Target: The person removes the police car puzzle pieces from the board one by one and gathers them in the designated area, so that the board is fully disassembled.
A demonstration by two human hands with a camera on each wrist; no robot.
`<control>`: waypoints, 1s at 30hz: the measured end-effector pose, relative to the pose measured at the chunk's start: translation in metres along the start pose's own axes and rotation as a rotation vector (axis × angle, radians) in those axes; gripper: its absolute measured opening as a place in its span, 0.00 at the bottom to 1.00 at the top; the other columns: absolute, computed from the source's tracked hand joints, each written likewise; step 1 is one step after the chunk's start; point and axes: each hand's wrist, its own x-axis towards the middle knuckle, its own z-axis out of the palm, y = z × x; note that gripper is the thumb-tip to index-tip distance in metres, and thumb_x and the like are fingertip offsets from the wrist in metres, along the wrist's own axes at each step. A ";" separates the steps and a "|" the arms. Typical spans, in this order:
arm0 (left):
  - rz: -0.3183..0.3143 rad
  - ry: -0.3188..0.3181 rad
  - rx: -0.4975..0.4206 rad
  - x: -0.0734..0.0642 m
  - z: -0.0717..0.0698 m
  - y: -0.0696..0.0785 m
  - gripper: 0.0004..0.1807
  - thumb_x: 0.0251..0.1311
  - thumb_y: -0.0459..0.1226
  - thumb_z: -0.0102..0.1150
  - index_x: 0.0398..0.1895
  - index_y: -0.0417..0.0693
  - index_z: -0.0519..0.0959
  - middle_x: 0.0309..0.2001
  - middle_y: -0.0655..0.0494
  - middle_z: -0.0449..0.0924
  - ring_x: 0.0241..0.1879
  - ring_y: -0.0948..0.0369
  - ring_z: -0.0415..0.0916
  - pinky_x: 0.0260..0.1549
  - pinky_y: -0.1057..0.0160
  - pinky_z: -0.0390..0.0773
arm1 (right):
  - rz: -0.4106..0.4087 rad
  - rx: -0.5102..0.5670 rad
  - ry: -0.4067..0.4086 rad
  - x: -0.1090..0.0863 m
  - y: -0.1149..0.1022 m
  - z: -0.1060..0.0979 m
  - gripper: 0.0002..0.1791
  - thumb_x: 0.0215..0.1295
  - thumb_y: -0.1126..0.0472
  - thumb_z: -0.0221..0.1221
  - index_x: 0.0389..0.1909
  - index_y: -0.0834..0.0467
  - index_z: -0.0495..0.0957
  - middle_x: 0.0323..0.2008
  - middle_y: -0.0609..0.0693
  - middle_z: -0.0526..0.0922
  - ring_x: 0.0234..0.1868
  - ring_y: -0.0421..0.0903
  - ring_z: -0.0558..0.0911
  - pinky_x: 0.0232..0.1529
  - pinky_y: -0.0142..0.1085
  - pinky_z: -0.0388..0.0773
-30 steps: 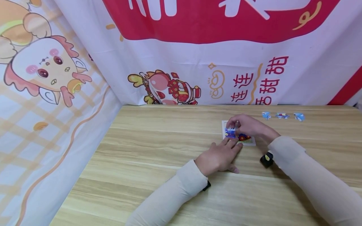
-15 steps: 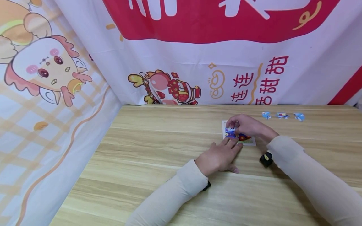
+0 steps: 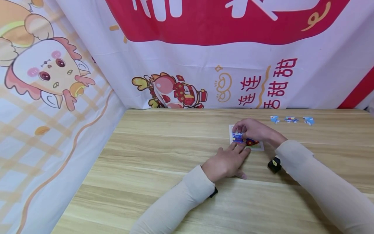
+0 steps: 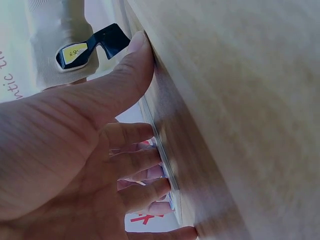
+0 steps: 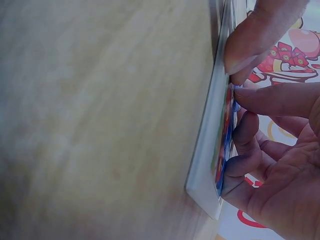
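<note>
A small picture puzzle with a white frame (image 3: 258,149) lies flat on the wooden table, right of centre. My left hand (image 3: 226,163) rests palm down at its near edge. Its fingers are extended, their tips on the frame and the near pieces. My right hand (image 3: 253,130) covers the far right part of the puzzle. With bent fingers and thumb it holds a blue puzzle piece (image 5: 237,104) down against the picture; the fingers hide most of that piece. In the right wrist view, left-hand fingers (image 5: 250,42) touch the same board's edge.
Three loose puzzle pieces lie in a row near the table's back edge: a blue one (image 3: 274,119), a multicoloured one (image 3: 291,119) and another blue one (image 3: 308,121). Printed cloth (image 3: 187,58) hangs behind the table (image 3: 163,143), and more hangs at the left.
Both hands stay at the puzzle almost unmoved. The right wrist has shifted very slightly left. The loose pieces lie as before.
</note>
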 end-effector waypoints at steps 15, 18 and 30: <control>0.005 -0.009 -0.009 0.000 -0.001 -0.001 0.52 0.63 0.63 0.64 0.85 0.61 0.52 0.86 0.62 0.44 0.85 0.58 0.42 0.73 0.42 0.68 | 0.001 0.028 0.009 0.001 0.003 0.001 0.18 0.66 0.75 0.56 0.51 0.57 0.84 0.46 0.57 0.84 0.48 0.54 0.79 0.54 0.50 0.74; 0.005 -0.009 -0.012 0.000 -0.001 -0.001 0.52 0.63 0.63 0.64 0.85 0.61 0.53 0.86 0.62 0.44 0.85 0.58 0.42 0.73 0.42 0.68 | 0.004 0.040 0.008 0.001 0.003 0.000 0.16 0.68 0.74 0.57 0.51 0.57 0.84 0.44 0.56 0.84 0.47 0.53 0.78 0.53 0.49 0.73; 0.002 0.000 0.007 0.001 0.000 0.000 0.52 0.63 0.63 0.64 0.85 0.62 0.52 0.86 0.63 0.44 0.85 0.59 0.42 0.72 0.43 0.68 | -0.002 0.071 0.028 -0.002 0.003 -0.002 0.15 0.73 0.71 0.56 0.53 0.56 0.85 0.45 0.56 0.84 0.47 0.52 0.78 0.54 0.49 0.72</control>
